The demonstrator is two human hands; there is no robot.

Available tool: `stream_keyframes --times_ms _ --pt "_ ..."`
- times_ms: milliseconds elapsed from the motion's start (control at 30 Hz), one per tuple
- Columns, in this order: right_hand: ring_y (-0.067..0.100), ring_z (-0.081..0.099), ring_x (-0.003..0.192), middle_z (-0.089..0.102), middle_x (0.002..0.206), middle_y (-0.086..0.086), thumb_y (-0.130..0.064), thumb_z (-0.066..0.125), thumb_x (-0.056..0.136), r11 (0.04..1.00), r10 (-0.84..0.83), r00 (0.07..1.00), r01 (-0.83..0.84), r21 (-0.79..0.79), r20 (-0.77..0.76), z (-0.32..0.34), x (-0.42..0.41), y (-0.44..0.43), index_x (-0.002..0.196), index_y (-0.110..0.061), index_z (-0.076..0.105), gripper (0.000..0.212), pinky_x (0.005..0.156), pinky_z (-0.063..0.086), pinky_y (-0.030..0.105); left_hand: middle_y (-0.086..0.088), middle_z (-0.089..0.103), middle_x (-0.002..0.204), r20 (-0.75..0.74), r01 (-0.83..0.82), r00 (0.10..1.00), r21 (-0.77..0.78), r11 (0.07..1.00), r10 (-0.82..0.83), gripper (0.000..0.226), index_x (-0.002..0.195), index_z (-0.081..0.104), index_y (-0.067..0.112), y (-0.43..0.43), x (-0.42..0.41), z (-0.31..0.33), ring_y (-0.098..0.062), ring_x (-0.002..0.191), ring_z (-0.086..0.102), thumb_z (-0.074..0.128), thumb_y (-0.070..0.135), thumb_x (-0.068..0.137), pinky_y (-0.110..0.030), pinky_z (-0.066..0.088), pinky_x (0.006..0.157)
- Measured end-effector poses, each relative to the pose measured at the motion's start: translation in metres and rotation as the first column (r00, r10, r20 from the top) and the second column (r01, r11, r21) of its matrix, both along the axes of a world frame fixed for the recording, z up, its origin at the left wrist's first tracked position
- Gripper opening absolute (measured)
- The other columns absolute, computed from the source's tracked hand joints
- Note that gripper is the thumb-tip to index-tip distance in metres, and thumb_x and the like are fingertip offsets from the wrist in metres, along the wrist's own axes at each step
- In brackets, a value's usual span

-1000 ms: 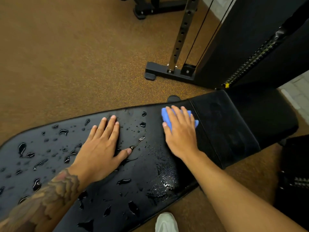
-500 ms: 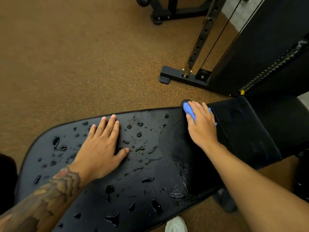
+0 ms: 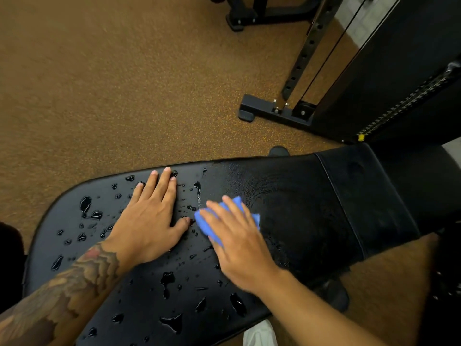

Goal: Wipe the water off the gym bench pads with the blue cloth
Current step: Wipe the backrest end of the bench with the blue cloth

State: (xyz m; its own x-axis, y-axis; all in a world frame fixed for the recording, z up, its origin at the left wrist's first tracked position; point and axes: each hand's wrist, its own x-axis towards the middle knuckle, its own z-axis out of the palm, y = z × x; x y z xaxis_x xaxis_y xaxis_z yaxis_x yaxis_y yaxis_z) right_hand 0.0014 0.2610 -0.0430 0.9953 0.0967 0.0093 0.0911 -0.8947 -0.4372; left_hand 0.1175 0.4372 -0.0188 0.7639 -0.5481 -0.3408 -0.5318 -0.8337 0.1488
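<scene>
Head view: right hand (image 3: 239,250) lies flat-fingered on the blue cloth (image 3: 237,201), pressing it mid bench pad (image 3: 299,208), just beside the left hand (image 3: 147,221), which is spread flat and holding nothing. I'd keep firm, even pressure and sweep toward 9 and 6 o'clock, where droplets (image 3: 172,320) sit; the 3 o'clock side looks wiped. Glossy black vinyl, speckled brown floor (image 3: 124,83), cable machine (image 3: 399,71) at 1 o'clock.

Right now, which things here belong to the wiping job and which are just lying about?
Job:
blue cloth, pressed under the right hand
bench pad, partly wiped
water drops on the pad
left hand, flat on the pad

Lying about:
cable machine
white shoe
</scene>
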Motion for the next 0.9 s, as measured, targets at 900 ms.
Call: stream_keyframes --times_ms 900 --pt "0.033 0.027 0.142 0.041 0.149 0.004 -0.017 0.051 0.090 0.992 -0.111 0.993 0.113 -0.050 0.048 -0.005 0.000 -0.012 0.145 -0.017 0.039 0.056 0.113 0.024 0.055 -0.001 -0.028 0.155 -0.004 -0.002 1.000 0.045 0.999 0.003 0.100 0.150 -0.013 0.012 -0.004 -0.001 0.000 -0.020 0.143 -0.024 -0.001 0.070 0.069 -0.040 -0.006 0.118"
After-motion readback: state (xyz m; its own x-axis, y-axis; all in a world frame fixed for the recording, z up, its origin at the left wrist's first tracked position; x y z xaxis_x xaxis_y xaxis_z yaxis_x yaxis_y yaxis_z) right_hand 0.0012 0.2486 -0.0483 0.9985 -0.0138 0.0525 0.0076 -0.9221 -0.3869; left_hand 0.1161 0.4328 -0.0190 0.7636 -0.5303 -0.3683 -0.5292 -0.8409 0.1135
